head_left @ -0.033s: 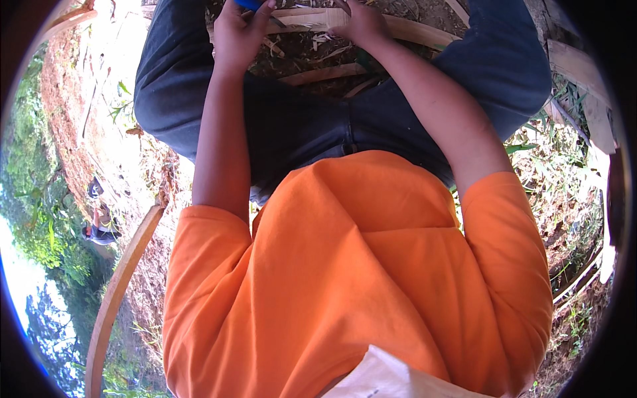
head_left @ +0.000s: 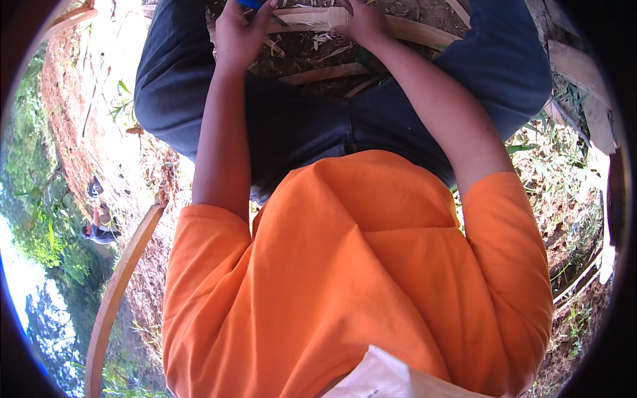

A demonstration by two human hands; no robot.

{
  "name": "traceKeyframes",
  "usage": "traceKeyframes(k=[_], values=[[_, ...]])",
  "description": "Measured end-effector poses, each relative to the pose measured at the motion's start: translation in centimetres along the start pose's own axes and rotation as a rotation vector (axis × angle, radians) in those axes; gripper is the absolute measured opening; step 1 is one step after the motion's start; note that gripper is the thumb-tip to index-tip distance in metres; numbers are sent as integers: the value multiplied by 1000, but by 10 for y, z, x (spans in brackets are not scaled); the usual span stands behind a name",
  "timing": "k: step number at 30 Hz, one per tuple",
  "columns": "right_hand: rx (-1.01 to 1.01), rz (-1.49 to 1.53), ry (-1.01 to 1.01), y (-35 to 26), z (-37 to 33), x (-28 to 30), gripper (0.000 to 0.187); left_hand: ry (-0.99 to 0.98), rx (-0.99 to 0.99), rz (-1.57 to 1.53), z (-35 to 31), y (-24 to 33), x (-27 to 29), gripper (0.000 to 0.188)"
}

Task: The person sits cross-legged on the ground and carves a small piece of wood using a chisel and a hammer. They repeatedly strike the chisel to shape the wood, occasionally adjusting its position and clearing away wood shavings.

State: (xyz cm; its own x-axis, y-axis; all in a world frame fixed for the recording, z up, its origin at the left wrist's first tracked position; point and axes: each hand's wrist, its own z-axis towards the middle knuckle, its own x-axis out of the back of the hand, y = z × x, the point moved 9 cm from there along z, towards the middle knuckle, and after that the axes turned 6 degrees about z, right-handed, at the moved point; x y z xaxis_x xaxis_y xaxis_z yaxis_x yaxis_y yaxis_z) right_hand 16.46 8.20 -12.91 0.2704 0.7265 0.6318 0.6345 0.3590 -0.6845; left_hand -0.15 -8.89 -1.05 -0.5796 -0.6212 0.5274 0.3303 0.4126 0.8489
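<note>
At the top edge, my left hand (head_left: 239, 33) is closed around a bright blue object (head_left: 251, 3), perhaps a tool's handle. A thin dark tip (head_left: 279, 21) shows just right of my thumb; whether it belongs to the blue object I cannot tell. My right hand (head_left: 366, 25) has its thumb and finger on either side of a pale wooden strip (head_left: 302, 20), gripping it at a lighter, squarish part (head_left: 338, 18). The strip runs crosswise between my knees. The frame's top edge cuts off some of my fingers.
Shavings (head_left: 325, 50) and another strip (head_left: 325, 74) lie on dark soil between my legs. At left rises a curved wooden piece (head_left: 119, 278); farther off is a person (head_left: 99, 232). Boards (head_left: 580, 69) lie at the right. Dark trousers (head_left: 298, 126) cover my folded legs.
</note>
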Motion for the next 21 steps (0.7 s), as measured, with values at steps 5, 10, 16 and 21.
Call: traceKeyframes(k=[5, 10, 16, 21], values=[[-18, -14, 10, 10, 4, 3, 62, 15, 39, 311, 2, 18, -4, 23], [34, -36, 40, 2, 0, 7, 60, -11, -47, 153, 10, 8, -19, 23], [16, -14, 16, 6, 1, 3, 64, -8, -18, 119, 10, 7, -26, 23], [38, 4, 32, 9, 2, 2, 64, -4, -61, 130, 11, 10, -27, 22]])
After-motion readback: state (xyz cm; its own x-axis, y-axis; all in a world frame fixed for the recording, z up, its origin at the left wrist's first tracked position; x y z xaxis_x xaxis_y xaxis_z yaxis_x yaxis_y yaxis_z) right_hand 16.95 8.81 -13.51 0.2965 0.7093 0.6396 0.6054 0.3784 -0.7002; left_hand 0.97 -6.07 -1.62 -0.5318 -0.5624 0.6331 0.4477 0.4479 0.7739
